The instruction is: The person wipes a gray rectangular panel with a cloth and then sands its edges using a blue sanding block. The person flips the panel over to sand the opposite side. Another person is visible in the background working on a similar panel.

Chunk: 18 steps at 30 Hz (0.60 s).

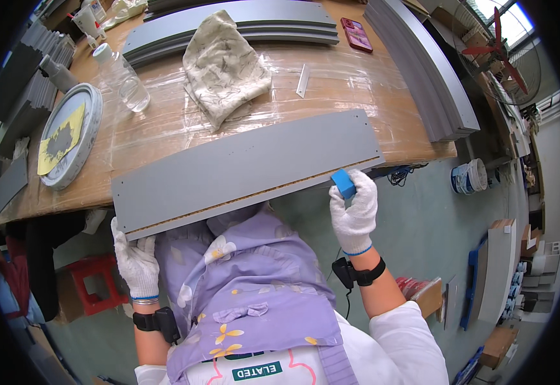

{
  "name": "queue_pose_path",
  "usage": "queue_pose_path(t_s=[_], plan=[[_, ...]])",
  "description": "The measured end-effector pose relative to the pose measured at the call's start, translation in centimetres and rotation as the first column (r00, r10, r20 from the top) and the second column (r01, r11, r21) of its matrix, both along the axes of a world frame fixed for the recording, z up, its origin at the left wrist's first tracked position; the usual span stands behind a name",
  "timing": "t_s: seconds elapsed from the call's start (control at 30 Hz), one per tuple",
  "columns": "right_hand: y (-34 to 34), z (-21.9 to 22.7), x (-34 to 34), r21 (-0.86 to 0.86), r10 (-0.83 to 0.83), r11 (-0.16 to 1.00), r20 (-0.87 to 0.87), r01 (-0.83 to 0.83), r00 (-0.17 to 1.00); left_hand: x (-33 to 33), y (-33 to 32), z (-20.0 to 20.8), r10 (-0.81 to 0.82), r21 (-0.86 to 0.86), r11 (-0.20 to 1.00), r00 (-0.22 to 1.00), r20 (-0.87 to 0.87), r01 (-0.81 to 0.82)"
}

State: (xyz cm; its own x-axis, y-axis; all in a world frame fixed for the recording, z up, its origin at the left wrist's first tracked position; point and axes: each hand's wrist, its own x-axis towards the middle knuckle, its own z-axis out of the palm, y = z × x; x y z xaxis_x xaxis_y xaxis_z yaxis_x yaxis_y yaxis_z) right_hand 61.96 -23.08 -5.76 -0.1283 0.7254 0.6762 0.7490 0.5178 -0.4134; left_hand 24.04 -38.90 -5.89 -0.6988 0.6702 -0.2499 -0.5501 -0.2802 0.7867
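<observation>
A long grey board [248,168] lies flat on the bench [357,83], along its near edge. Its near side sticks out over that edge, and the raw brown core shows there.

The left hand [137,262] wears a white glove. It touches the board's near left corner from below. Whether that grip is closed on the board cannot be told. The right hand [355,212], gloved too, is clenched around a small blue block [343,182]. The block presses on the raw edge near the right end.

The board looks stiff and flat, and likely not very heavy, but long and awkward. The smooth grey face may slide on the shiny plastic wrap over the bench. It seems best held at both ends, or under the long near edge. The corners could chip if knocked.

A cloth [224,65] lies in the middle of the bench. A clear bottle [122,76] and a round tin lid [69,135] sit toward the left edge. A red phone [356,33] lies by the far edge. More grey boards [421,70] are stacked along the right edge. The floor is green, and a red fan [505,51] stands far right.
</observation>
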Motion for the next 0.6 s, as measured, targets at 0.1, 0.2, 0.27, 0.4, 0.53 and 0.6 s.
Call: queue_pose_path(t_s=[0.1, 0.2, 0.27, 0.4, 0.53, 0.6], plan=[[-2.3, 1.2, -6.3, -0.016, 0.317, 0.948, -0.003, -0.317, 0.948, -1.0, -0.9, -0.1, -0.097, 0.014, 0.995, 0.994, -0.045, 0.097], [-3.5, 1.4, -9.4, -0.040, 0.501, 0.866, 0.053, -0.499, 0.864, -1.2, -1.0, 0.2, -0.131, 0.030, 0.991, 0.991, -0.034, 0.132], [-2.7, 0.9, -7.5, 0.013, 0.443, 0.894, 0.116, -0.447, 0.889, -1.6, -1.4, 0.2, -0.139, 0.045, 0.989, 0.990, -0.038, 0.140], [0.0, 0.4, 0.8, 0.058, 0.106, 0.991, 0.245, -0.123, 0.964, -2.0, -1.6, -0.2, -0.170, 0.090, 0.981, 0.985, -0.031, 0.172], [2.5, -0.3, 6.7, -0.005, -0.198, 0.980, 0.152, 0.201, 0.968, -2.2, -1.4, -0.5, -0.199, 0.105, 0.974, 0.980, -0.024, 0.200], [2.8, -0.2, 7.2, -0.029, -0.298, 0.953, 0.084, 0.301, 0.951, -2.4, -1.5, -0.6, -0.204, 0.099, 0.973, 0.978, -0.031, 0.206]])
